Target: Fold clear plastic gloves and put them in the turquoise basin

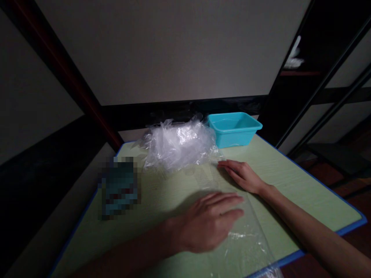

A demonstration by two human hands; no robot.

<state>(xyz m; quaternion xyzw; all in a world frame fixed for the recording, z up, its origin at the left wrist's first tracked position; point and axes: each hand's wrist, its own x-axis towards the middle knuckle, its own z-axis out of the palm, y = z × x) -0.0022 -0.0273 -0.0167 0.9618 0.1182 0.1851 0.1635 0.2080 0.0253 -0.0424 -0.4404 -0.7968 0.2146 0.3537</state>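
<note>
Table (290, 181): we work at a pale green table with a blue edge, set against a light wall in dim light.
Bag pile (178, 144): a crumpled heap of clear plastic bags sits at the far middle of the table, just beside the tub.
Flat bag (246, 235): one clear plastic bag lies spread on the table in front of us, running from the pile's foot to the near edge, where its end appears to hang over.
Tub (234, 129): a turquoise plastic tub stands at the far right corner; it looks empty, though we cannot be sure in this light.
Blurred object (119, 187): something dark stands at the left edge; it is masked, so we cannot name it.
Left hand (210, 224): our left hand is open, fingers spread and palm down over the flat bag's near half, blurred as if sliding.
Right hand (242, 175): our right hand lies flat, fingers together, pressing the bag's far end near the pile.
Risk: we judge the thin film may wrinkle or bunch under the moving palm, or slip off the near edge, since only light pressure holds it.
</note>
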